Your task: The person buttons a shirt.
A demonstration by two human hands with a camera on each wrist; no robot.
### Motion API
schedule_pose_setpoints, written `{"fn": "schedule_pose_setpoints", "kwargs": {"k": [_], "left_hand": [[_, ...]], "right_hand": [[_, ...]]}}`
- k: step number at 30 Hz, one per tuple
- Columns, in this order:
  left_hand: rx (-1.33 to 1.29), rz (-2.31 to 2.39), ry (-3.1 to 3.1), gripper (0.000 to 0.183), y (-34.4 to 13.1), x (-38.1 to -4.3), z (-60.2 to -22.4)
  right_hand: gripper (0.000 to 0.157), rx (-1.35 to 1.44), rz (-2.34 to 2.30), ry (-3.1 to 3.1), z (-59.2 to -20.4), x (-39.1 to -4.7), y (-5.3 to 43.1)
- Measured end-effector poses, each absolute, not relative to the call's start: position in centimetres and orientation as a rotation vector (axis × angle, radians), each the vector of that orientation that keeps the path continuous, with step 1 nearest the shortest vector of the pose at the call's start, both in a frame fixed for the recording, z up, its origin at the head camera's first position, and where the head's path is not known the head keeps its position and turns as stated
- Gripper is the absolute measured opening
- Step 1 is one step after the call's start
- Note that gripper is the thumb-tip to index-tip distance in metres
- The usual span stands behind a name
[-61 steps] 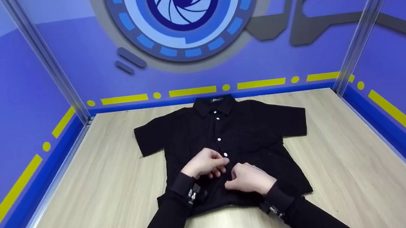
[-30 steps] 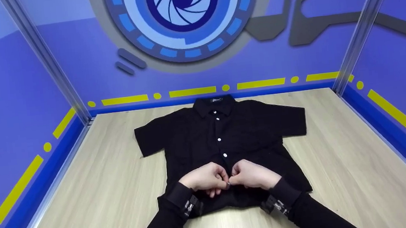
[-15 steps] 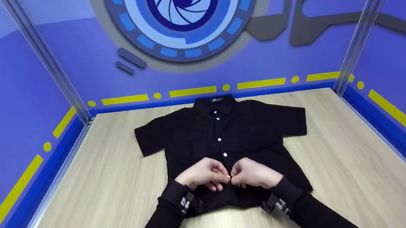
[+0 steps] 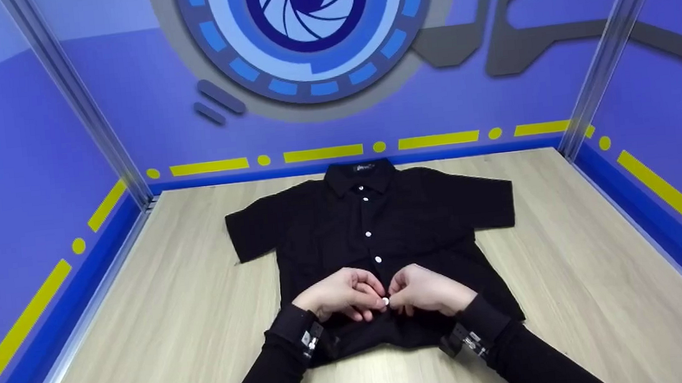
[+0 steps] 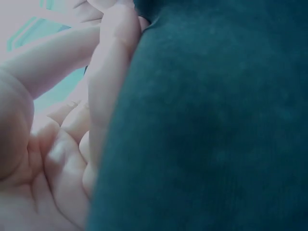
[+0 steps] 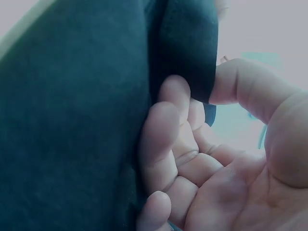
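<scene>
A black short-sleeved shirt [image 4: 319, 225] lies front up, its collar at the far side and its hem towards me. White buttons run down its front; the lowest one in sight, a button [image 4: 385, 301], shows between the fingertips of both hands. My left hand [image 4: 344, 294] pinches the shirt front at this button with thumb and forefinger. Opposite it, my right hand [image 4: 430, 289] pinches the other side of the front. In the right wrist view, the shirt's dark edge [image 6: 187, 48] runs between thumb and fingers. Dark cloth [image 5: 207, 120] covers much of the left wrist view.
The shirt lies on a light wood-grain table [image 4: 576, 294], near the blue back wall [image 4: 121, 112]. Blue side panels with yellow marks and metal corner posts [image 4: 79, 104] enclose the table. Small devices [image 4: 313, 339] are strapped at the wrists.
Both hands were apart over the lower front; the left has moved down and they have met at the front opening. The white button has come into sight between their fingertips.
</scene>
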State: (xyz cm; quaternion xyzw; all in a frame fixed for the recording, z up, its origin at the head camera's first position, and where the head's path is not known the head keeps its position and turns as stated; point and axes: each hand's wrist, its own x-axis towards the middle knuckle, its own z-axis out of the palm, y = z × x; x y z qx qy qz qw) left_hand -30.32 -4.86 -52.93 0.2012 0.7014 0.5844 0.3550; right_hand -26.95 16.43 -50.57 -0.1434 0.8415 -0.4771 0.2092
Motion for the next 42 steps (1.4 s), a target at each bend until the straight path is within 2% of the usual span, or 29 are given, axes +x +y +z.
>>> {"fn": "schedule_pose_setpoints", "kwargs": {"k": [22, 42], "left_hand": [[0.535, 1.491, 1.885, 0.024, -4.72, -30.07, -53.14], [0.529, 1.455, 1.894, 0.026, -4.48, -29.98, -52.90]], "right_hand": [[0.013, -0.401, -1.323, 2.308, -50.57, -27.04, 16.20], [0.011, -0.394, -1.421, 2.208, -50.40, -27.18, 16.73]]}}
